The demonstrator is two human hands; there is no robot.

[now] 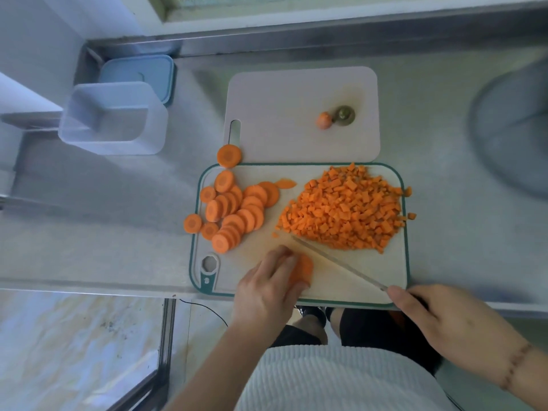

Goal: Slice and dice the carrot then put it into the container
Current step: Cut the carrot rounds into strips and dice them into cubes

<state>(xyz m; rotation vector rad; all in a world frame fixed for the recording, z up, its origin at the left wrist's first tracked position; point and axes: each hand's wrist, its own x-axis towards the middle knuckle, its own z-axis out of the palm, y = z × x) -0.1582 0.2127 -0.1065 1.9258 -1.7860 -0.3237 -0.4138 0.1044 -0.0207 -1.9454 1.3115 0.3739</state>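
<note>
The steel surface (118,221) carries two boards: a plain pale board (296,96) further off, holding only the carrot's cut ends (324,120), and a teal-rimmed cutting board (350,280) nearest the person. On the teal-rimmed one a broad heap of diced carrot (344,209) fills the right side, and a pile of round carrot slices (231,209) lies to the left, a few spilling off the edge.

Dicing is in hand, probably well past halfway. The left hand (267,289) presses down on a small stack of slices (302,271), fingers curled over it; the right hand's (444,318) grip is closed on the knife (338,262), whose blade lies angled just beside that stack. The next move calls for cutting the stack into strips, fingertips tucked clear.

The clear container (115,120), well to the left, looks empty; its blue lid (139,72) lies behind it.
</note>
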